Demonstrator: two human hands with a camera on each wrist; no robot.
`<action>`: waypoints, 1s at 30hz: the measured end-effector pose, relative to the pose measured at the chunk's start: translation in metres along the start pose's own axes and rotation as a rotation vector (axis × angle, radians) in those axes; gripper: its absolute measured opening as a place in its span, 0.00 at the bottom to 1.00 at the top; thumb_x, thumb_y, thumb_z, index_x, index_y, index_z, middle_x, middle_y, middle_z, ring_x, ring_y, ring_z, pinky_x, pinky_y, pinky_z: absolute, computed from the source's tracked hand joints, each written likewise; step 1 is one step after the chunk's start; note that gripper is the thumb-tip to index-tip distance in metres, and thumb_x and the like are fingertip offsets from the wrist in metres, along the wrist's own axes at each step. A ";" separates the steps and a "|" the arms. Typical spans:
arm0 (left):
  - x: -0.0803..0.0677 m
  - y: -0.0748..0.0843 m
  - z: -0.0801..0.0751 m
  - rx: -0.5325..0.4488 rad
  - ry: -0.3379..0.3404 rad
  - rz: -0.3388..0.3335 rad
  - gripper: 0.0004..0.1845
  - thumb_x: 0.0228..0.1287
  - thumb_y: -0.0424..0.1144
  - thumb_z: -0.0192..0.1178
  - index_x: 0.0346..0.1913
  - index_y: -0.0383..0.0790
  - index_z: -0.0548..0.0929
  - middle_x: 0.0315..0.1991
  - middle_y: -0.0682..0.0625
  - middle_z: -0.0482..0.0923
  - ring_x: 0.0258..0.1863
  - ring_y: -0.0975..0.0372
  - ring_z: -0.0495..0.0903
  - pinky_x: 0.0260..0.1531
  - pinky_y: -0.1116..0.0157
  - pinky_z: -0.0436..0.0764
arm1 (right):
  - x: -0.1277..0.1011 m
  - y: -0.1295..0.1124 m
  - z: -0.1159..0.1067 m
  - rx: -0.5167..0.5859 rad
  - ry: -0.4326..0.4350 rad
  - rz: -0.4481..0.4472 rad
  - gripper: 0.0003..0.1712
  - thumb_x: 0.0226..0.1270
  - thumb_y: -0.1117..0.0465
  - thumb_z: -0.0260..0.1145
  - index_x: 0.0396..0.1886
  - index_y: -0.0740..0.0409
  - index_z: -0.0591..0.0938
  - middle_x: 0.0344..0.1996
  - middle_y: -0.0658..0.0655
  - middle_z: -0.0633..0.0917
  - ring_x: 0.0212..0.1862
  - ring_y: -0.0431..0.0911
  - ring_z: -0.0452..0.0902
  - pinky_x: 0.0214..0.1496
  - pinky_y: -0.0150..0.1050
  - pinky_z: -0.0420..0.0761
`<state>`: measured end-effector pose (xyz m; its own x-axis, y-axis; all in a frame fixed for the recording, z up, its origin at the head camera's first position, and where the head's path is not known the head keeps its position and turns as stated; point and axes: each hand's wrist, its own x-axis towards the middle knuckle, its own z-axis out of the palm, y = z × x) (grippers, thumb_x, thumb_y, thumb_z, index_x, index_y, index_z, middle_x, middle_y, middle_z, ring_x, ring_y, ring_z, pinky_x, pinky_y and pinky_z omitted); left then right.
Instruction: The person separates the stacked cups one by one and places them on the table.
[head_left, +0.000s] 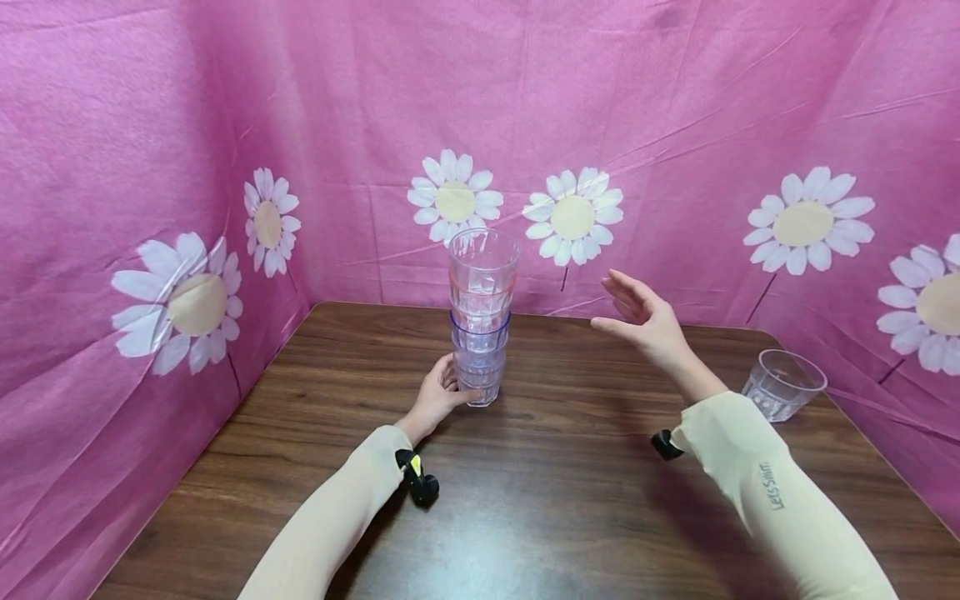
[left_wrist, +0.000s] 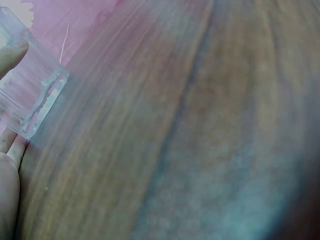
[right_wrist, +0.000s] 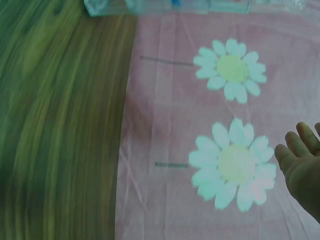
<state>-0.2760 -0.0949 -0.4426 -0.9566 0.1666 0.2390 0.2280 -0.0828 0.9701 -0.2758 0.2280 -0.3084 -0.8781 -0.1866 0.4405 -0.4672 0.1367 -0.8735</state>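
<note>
Left hand (head_left: 435, 398) curls round the foot of a tall upright stack of clear ribbed cups (head_left: 482, 317) (one rim blue, one pinkish) standing at 12 o'clock on the wooden tabletop (head_left: 570, 500), while the right hand (head_left: 645, 321) hovers at its 3 o'clock, fingers spread, holding nothing.

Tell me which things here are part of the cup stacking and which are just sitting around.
In the work:
stack of clear cups, upright on the table
left hand, gripping the bottom of the stack
right hand, open in the air beside the stack, touching nothing

Around it:
single clear cup, apart at the table's right edge
wooden table
pink daisy cloth behind
</note>
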 end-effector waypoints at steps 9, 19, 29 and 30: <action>0.000 0.001 0.002 0.026 0.004 -0.013 0.39 0.51 0.17 0.68 0.67 0.21 0.63 0.61 0.26 0.72 0.63 0.39 0.70 0.66 0.48 0.69 | 0.009 -0.012 0.030 0.070 -0.090 -0.027 0.44 0.58 0.80 0.67 0.74 0.69 0.61 0.69 0.71 0.67 0.72 0.57 0.61 0.72 0.40 0.65; 0.002 0.003 0.003 0.027 0.012 -0.024 0.40 0.50 0.16 0.67 0.67 0.20 0.62 0.62 0.25 0.70 0.64 0.38 0.68 0.66 0.47 0.68 | 0.018 -0.036 0.064 0.079 -0.186 -0.044 0.48 0.56 0.79 0.69 0.76 0.66 0.60 0.70 0.66 0.69 0.71 0.56 0.64 0.68 0.38 0.70; 0.012 -0.028 -0.003 0.020 0.022 -0.002 0.40 0.50 0.20 0.70 0.68 0.25 0.64 0.61 0.30 0.73 0.62 0.43 0.72 0.65 0.50 0.70 | 0.034 -0.050 0.092 0.096 -0.146 -0.109 0.49 0.56 0.78 0.71 0.76 0.66 0.59 0.69 0.67 0.69 0.72 0.55 0.63 0.72 0.38 0.65; 0.012 -0.028 -0.003 0.018 0.023 -0.003 0.40 0.50 0.19 0.70 0.68 0.25 0.64 0.61 0.30 0.73 0.62 0.43 0.72 0.65 0.50 0.70 | 0.036 -0.051 0.094 0.095 -0.138 -0.103 0.49 0.56 0.77 0.71 0.76 0.66 0.59 0.69 0.67 0.69 0.72 0.55 0.63 0.72 0.37 0.65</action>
<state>-0.2940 -0.0935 -0.4671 -0.9612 0.1446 0.2349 0.2277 -0.0646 0.9716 -0.2735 0.1227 -0.2674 -0.8009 -0.3270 0.5017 -0.5363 0.0187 -0.8438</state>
